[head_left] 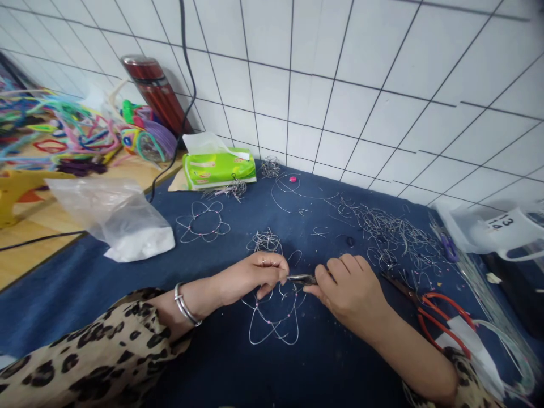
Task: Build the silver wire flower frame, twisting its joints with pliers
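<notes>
**Wire flower at the front edge of the cloth, both hands engaged**

Nearest the camera, a wire flower [272,324] with small pink beads lies flat on the blue cloth [85,283], directly below and between the two hands. The left hand [255,275] (silver bangle on the wrist, leopard-print sleeve behind it) has its fingers curled inward and pinches a loop of the flower at its upper edge. The right hand [351,289] is closed around small metal pliers [302,279], whose tip meets the left fingertips.

Red-handled scissors [440,323] lie just right of the right forearm. Further back, a second beaded flower [203,222] lies flat, with a clear plastic bag [123,221] to its left and a heap of wire offcuts [395,232] to the right. A green tissue pack [219,168] and a red flask [155,90] stand against the tiled wall.
</notes>
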`<control>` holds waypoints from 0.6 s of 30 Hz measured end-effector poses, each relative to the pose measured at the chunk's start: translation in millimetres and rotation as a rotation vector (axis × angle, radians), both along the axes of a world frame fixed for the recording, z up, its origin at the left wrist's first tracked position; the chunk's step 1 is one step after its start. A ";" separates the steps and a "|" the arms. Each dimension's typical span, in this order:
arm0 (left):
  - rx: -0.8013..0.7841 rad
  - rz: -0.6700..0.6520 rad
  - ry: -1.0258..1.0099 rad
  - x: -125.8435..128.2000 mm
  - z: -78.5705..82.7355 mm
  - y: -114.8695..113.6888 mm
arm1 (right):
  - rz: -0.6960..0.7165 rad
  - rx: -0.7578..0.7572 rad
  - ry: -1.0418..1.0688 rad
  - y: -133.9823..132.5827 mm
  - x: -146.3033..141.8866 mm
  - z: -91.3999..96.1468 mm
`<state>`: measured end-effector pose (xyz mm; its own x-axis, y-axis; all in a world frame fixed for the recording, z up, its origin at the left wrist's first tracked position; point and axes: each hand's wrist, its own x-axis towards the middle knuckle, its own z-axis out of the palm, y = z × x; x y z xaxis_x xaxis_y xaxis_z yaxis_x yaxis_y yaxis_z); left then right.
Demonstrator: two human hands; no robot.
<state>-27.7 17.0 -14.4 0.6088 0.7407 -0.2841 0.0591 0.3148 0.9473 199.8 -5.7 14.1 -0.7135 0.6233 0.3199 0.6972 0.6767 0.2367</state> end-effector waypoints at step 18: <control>-0.015 -0.154 0.011 -2.7 3.1 3.0 | 0.092 0.012 -0.065 -3.6 -1.6 11.6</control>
<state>-30.4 20.0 -11.3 0.7114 0.6346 -0.3019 0.1184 0.3153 0.9416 198.2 -9.3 25.7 -0.7870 0.5504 0.2786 0.6152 0.7340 0.2878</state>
